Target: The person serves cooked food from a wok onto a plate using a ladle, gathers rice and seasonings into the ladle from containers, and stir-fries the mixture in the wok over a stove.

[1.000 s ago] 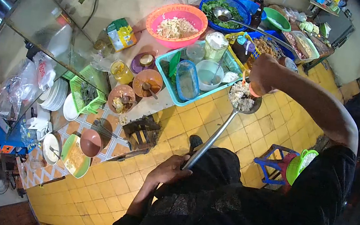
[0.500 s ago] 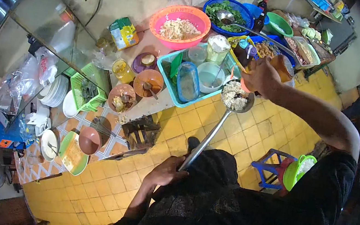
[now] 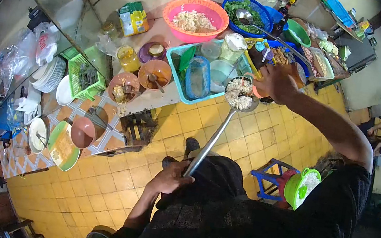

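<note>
My left hand (image 3: 168, 177) is closed round the long metal handle of a ladle (image 3: 208, 150), low in front of my body. The ladle's bowl, held level over the floor beside the counter, is filled with whitish grainy food (image 3: 240, 91) that has a dark patch in it. My right hand (image 3: 277, 82) is curled just right of the bowl. An orange-pink edge shows under its fingers, but what it grips is mostly hidden. A turquoise tray (image 3: 176, 83) with tubs and a blue-rimmed container (image 3: 198, 78) lies left of the ladle bowl.
A pink basin (image 3: 193, 36) of pale shreds and a blue basket (image 3: 227, 4) of greens stand behind. Brown bowls (image 3: 156, 75), a green basket (image 3: 80, 65) and stacked plates (image 3: 51, 76) are left. A blue stool (image 3: 262, 181) stands right; another person (image 3: 380, 132) is far right.
The view has shifted, so the counter things sit further left. The ladle bowl and my right hand remain close together; both hands keep their hold.
</note>
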Demonstrator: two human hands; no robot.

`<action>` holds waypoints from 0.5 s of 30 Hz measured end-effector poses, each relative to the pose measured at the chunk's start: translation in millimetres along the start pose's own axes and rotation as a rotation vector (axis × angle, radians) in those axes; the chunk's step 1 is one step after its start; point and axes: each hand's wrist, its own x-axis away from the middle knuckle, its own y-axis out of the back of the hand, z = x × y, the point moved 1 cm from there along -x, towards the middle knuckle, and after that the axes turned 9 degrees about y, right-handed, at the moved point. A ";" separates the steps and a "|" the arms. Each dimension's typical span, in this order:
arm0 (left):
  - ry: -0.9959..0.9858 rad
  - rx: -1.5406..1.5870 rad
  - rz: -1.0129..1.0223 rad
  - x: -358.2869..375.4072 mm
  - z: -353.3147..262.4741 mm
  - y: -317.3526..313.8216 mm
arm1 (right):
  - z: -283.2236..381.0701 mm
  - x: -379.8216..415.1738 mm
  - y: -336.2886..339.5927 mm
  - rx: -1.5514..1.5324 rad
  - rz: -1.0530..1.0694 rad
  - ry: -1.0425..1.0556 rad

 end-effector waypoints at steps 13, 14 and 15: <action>-0.153 -0.045 -0.034 -8.9 27.7 -8.3 | 4.4 -9.5 12.4 0.016 -0.043 0.003; -0.142 -0.047 -0.014 -9.4 27.9 -6.9 | 4.7 -10.2 10.6 -0.017 -0.036 -0.009; -0.131 -0.048 0.006 -10.0 28.3 -6.1 | 4.2 -10.9 9.9 -0.049 -0.029 -0.021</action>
